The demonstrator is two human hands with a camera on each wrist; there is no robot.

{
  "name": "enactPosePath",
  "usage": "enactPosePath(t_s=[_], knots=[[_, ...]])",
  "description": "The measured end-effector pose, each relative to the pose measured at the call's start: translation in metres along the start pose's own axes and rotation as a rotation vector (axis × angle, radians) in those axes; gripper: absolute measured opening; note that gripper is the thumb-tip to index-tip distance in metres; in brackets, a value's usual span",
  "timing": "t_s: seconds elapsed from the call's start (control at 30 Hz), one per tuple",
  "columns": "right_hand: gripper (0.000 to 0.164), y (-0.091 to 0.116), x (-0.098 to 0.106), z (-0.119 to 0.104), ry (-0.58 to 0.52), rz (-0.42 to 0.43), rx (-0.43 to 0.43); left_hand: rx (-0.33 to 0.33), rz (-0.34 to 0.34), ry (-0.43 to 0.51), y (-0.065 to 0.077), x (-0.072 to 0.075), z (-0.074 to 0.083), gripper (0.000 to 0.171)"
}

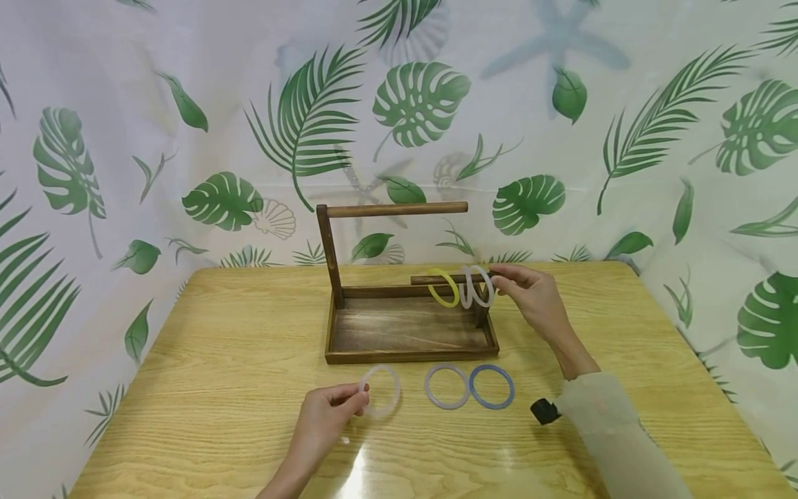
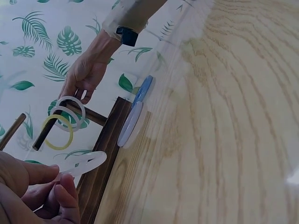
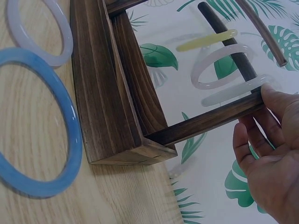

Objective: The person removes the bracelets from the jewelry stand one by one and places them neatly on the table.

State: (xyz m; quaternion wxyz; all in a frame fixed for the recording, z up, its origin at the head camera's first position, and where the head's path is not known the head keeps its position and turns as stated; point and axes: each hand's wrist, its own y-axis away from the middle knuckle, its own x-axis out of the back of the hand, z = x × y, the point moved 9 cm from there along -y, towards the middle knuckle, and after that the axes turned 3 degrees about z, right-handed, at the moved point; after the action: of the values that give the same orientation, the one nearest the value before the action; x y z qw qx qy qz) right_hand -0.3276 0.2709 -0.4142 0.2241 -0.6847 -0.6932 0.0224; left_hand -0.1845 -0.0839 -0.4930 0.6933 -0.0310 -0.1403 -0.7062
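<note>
My left hand pinches a translucent white bangle between thumb and fingers, just in front of a dark wooden bangle stand. At the stand's right side, my right hand grips the top of the short post, where the lower bar begins. Three bangles hang on that bar: a yellow one, a pale lilac one and a whitish one, the last close against the right thumb. On the table lie a lilac bangle and a blue bangle, side by side.
The stand's taller upper bar extends rightward from the left post. Behind the wooden table hangs a white leaf-print cloth. A black device is at the right wrist.
</note>
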Motion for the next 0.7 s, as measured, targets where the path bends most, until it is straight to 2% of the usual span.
enactPosePath(t_s=[0.7], knots=[[0.035, 0.001, 0.0, -0.001, 0.009, 0.011, -0.02, 0.001, -0.029, -0.001, -0.003, -0.011, -0.005, 0.022]])
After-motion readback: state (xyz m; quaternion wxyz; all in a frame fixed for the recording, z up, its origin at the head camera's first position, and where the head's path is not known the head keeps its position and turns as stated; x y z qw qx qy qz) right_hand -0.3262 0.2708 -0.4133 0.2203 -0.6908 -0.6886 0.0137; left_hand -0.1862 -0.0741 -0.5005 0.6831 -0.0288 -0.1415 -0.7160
